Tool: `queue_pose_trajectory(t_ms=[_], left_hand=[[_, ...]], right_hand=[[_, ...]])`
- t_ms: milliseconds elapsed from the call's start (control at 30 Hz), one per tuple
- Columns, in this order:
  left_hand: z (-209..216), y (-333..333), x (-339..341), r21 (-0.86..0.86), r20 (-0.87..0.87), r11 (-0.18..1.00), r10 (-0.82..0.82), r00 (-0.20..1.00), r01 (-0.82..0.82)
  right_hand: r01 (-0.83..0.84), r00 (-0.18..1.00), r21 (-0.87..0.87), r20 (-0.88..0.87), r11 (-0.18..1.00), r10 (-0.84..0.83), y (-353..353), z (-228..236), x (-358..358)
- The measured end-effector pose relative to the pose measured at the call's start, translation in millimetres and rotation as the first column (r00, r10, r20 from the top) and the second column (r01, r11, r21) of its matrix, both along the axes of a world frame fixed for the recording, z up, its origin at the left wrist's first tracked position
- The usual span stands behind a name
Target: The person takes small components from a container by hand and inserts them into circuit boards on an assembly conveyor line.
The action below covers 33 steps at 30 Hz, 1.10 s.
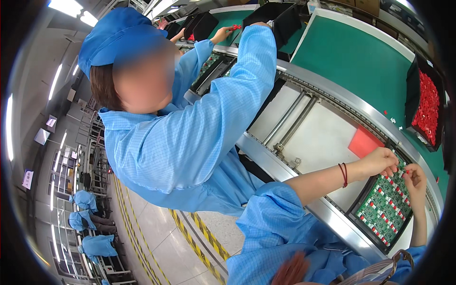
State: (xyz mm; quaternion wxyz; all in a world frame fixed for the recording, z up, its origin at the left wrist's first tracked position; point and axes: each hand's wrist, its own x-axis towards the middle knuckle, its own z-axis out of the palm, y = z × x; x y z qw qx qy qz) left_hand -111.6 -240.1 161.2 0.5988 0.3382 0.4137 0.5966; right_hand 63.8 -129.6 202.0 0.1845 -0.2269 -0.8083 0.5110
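Note:
A green circuit board point(385, 204) with rows of small red and white parts lies in a dark frame on the conveyor, at the lower right. Over its far end, my left hand point(381, 162) has its fingertips pinched together; what they hold, if anything, is too small to make out. My right hand point(416, 184) comes in along the board's right side, thumb and forefinger closed on a small red part at the board's far right corner. The two hands are close together but apart. A dark red cord circles my left wrist.
A black bin of red parts point(426, 107) stands on the green worktop point(351, 57) beyond the conveyor rail. Loose red and white pieces lie near it. A red sheet point(365, 141) is just left of the board. A co-worker in blue point(180, 133) reaches toward another black bin point(275, 21).

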Motion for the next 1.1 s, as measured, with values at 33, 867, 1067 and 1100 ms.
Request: queue_pose_trajectory(t_ms=[33,867,1067,1100], left_hand=[[0.9,-0.8,-0.5,0.001,-0.001,1.0,0.006,1.0,-0.006],[-87.5,187.8,25.0,-0.058,-0.177,0.997,0.036,0.984,-0.046],[-121.6,253.3,60.1,-0.127,-0.227,0.991,0.001,0.974,-0.031],[-124.4,257.5,61.1,-0.124,-0.214,0.992,-0.009,0.977,-0.018]], right_hand=[[-0.006,1.0,0.001,-0.001,1.0,0.006,1.1,-0.5,-0.1],[-0.092,0.986,0.32,0.163,0.943,0.04,197.5,-99.5,42.1],[-0.084,0.96,0.261,0.278,0.962,0.008,251.1,-140.6,84.5],[-0.114,0.955,0.279,0.296,0.953,0.027,253.8,-145.8,86.6]])
